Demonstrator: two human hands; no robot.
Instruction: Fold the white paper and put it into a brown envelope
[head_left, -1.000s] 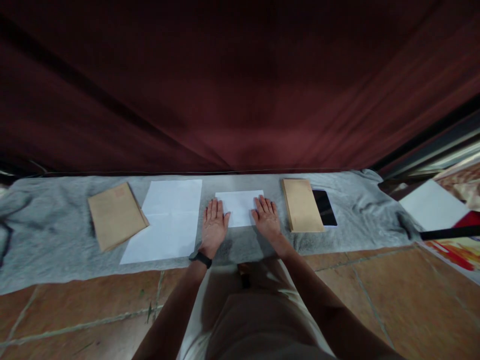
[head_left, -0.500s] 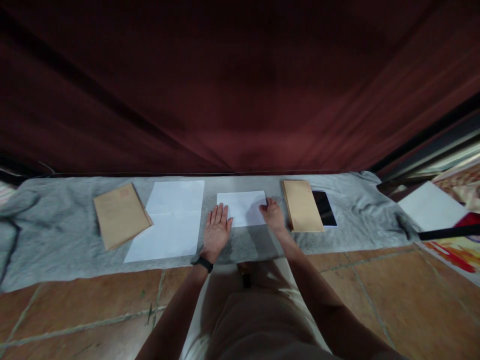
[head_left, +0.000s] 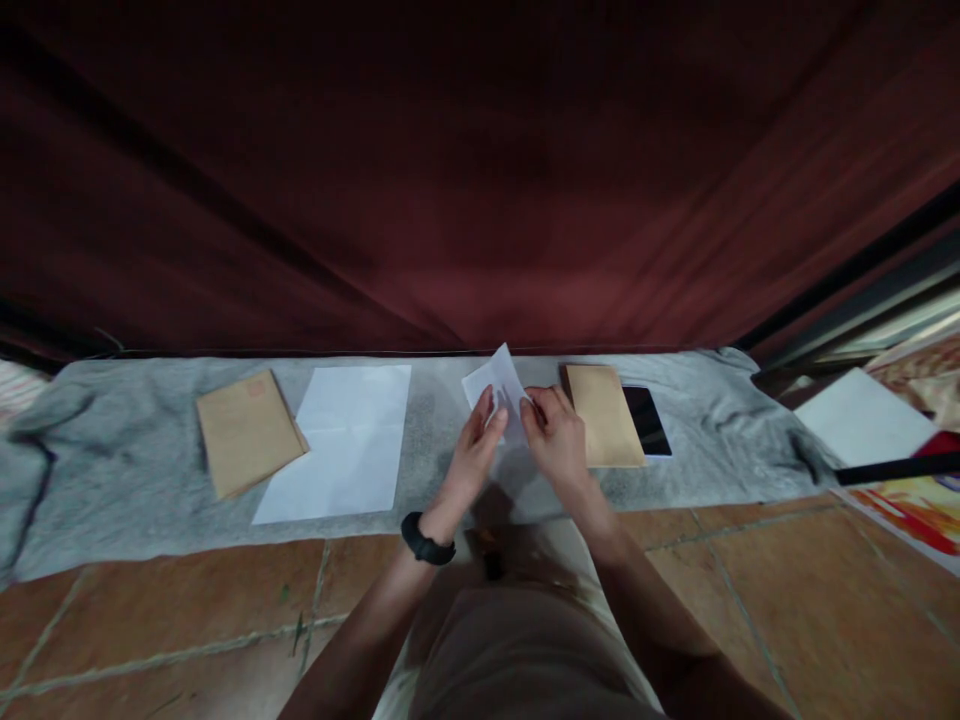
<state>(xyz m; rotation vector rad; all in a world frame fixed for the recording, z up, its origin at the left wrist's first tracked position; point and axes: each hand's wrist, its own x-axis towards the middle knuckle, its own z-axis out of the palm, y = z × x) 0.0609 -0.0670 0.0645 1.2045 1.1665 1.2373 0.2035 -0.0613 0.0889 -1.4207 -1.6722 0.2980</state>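
White folded paper [head_left: 498, 385], centre; grey cloth [head_left: 112, 470]; tan envelopes [head_left: 247, 430]; black phone [head_left: 646, 418]; maroon curtain [head_left: 480, 170], upper frame; terracotta floor tiles [head_left: 187, 620].

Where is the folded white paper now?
Head view, centre: the folded paper is held up between left hand and right hand, beside the right brown envelope.

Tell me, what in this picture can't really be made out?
Head view:
White paper: lower part hidden by left hand and right hand.
Phone: left edge hidden by the brown envelope.
Second envelope: reddish mark too blurred to read.
Colourful sheet: cut off by right edge.
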